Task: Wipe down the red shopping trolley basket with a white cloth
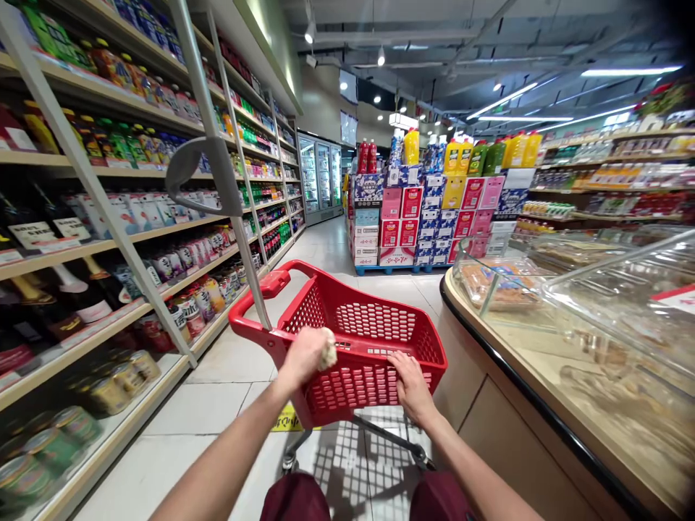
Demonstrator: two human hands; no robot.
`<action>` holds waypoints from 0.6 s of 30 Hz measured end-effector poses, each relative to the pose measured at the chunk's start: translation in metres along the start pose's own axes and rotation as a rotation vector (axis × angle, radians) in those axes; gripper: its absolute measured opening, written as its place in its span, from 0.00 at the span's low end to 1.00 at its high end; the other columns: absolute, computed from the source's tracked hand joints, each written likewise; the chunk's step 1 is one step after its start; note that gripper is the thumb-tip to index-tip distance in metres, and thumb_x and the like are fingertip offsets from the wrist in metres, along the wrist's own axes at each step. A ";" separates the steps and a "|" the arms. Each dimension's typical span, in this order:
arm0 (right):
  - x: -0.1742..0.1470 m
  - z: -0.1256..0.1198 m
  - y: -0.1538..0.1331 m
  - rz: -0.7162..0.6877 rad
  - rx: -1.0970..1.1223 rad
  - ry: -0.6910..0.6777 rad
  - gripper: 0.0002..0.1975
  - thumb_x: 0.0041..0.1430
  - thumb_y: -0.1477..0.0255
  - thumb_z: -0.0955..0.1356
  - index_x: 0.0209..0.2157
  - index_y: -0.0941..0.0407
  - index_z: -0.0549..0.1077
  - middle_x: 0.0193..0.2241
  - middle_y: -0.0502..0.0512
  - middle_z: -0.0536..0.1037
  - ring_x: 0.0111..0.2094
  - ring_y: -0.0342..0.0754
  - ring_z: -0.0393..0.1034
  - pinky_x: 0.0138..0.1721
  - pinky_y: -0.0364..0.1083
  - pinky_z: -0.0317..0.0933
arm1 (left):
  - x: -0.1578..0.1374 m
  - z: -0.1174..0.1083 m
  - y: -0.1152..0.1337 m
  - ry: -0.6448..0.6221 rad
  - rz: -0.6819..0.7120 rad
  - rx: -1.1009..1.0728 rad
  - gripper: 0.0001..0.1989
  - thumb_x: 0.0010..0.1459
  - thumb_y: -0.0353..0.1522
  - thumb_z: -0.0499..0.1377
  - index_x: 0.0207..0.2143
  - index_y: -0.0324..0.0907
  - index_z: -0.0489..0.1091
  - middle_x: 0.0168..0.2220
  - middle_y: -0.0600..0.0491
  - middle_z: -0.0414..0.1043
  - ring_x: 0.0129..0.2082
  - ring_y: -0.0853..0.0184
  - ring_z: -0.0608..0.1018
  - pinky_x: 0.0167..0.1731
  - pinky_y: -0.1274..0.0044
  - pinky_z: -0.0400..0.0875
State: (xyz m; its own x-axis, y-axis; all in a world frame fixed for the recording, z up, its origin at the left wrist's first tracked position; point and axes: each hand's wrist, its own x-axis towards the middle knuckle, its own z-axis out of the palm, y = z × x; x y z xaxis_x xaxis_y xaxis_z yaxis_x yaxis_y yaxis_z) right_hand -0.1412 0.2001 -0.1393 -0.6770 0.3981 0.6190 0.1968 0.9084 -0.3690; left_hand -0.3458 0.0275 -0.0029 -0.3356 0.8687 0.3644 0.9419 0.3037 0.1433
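One red shopping cart (347, 387), close up between drink shelves (70, 356) and a glass counter (515, 441)

Head view, looking forward and down. Cart directly ahead, with perforated walls and a grey pole (250, 268) rising at its left end. Left hand (308, 354) at the near rim (358, 363), fingers curled closed around a small, pale, crumpled wad (329, 349). Blurred; perhaps cloth or tissue, impossible to tell. Unclear, too, whether touching the rim. Right hand (413, 383) farther right on the cart's near side, fingers spread slightly apart over the edge, pinching nothing visible. Below, wheels (422, 457) on pale tiles (200, 405), with maroon trouser legs (296, 499) just behind. Farther off, stacked cartons (410, 206) topped with bottles (459, 155).

Judged from the pose: a two-handed job at the rim, one hand working, one steadying. Rest the right hand flat and light, to check any rolling without tipping the basket. Grip the wad firmly, soft side outward, knuckles clear of hard plastic. Go slowly near the pole's foot to avoid a knock. Watch for fingertips catching in the wall openings.
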 end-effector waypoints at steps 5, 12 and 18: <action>0.004 -0.007 -0.011 0.088 0.043 0.085 0.23 0.48 0.80 0.57 0.47 0.59 0.68 0.47 0.59 0.71 0.53 0.53 0.60 0.55 0.61 0.49 | 0.000 -0.022 -0.009 0.049 -0.171 -0.037 0.09 0.52 0.28 0.50 0.32 0.41 0.69 0.32 0.49 0.73 0.33 0.64 0.74 0.34 0.72 0.66; 0.063 -0.002 -0.111 0.293 0.621 0.202 0.23 0.57 0.68 0.59 0.54 0.59 0.61 0.52 0.59 0.67 0.53 0.49 0.60 0.52 0.49 0.58 | 0.004 0.019 0.051 0.226 -0.452 -0.984 0.13 0.48 0.32 0.55 0.39 0.41 0.67 0.37 0.51 0.74 0.35 0.68 0.75 0.36 0.75 0.68; 0.080 0.010 -0.158 0.639 1.226 0.245 0.27 0.54 0.64 0.62 0.55 0.57 0.59 0.50 0.57 0.69 0.50 0.48 0.64 0.48 0.46 0.61 | -0.002 0.018 0.058 0.445 -0.683 -1.455 0.19 0.43 0.39 0.61 0.37 0.39 0.66 0.33 0.49 0.75 0.31 0.67 0.76 0.32 0.75 0.70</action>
State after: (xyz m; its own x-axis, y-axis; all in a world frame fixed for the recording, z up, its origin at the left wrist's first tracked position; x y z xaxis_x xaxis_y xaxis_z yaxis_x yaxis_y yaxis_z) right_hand -0.2333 0.0874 -0.0385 -0.5421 0.8223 0.1731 -0.4021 -0.0730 -0.9127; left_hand -0.2901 0.0507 -0.0113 -0.8702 0.4893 0.0577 -0.0824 -0.2601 0.9621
